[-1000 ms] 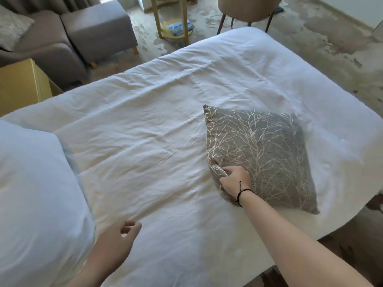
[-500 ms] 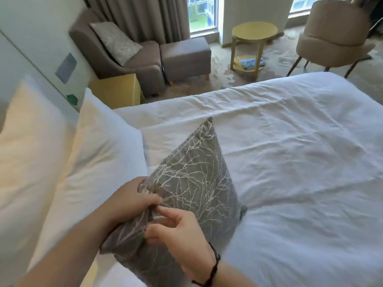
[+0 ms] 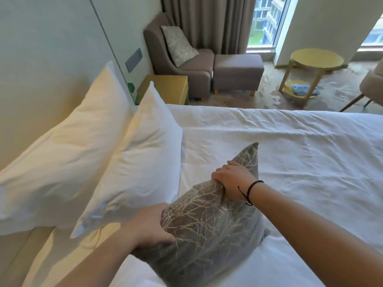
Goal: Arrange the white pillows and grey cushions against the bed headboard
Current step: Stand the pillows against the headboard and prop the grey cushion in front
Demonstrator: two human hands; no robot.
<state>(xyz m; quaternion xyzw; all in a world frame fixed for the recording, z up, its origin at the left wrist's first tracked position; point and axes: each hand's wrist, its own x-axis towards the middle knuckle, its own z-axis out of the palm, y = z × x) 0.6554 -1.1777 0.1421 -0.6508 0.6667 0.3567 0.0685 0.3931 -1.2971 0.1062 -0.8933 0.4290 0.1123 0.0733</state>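
A grey cushion (image 3: 209,230) with a pale branch pattern stands on edge on the white bed (image 3: 290,154), in front of two white pillows. My left hand (image 3: 151,226) grips its near left side. My right hand (image 3: 232,179), with a black wrist cord, grips its top edge. The front white pillow (image 3: 136,162) leans on the rear white pillow (image 3: 68,154), which rests against the pale headboard (image 3: 41,79) at the left. The cushion touches or nearly touches the front pillow.
A yellow nightstand (image 3: 165,88) stands beyond the pillows. Behind it a grey armchair (image 3: 178,59) holds a second patterned cushion (image 3: 178,45), with a grey footstool (image 3: 236,71) beside it. A round yellow side table (image 3: 315,61) and a beige chair (image 3: 371,85) stand past the bed.
The cushion was lifted from the bed's middle and brought to the pillows. My right hand has shifted from its near side to its top edge; my left hand now grips its left side.
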